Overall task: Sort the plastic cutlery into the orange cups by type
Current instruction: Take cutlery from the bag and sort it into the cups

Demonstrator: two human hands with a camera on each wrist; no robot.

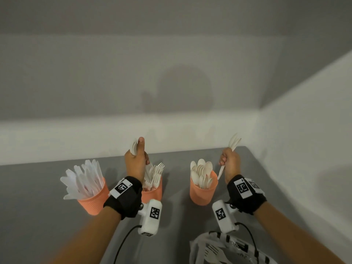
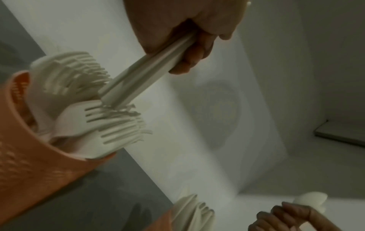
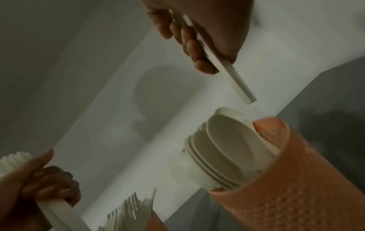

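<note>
Three orange cups stand in a row on the grey table: a knife cup, a fork cup and a spoon cup. My left hand grips a bundle of white forks, heads up, with the handles reaching down among the forks in the fork cup. My right hand grips a few white spoons, bowls up. Their handle ends hang just above the spoon cup, beside the spoons standing in it.
A clear plastic bag with more white cutlery lies at the near right of the table. White walls close the table at the back and on the right. Cables run from both wrist cameras toward me.
</note>
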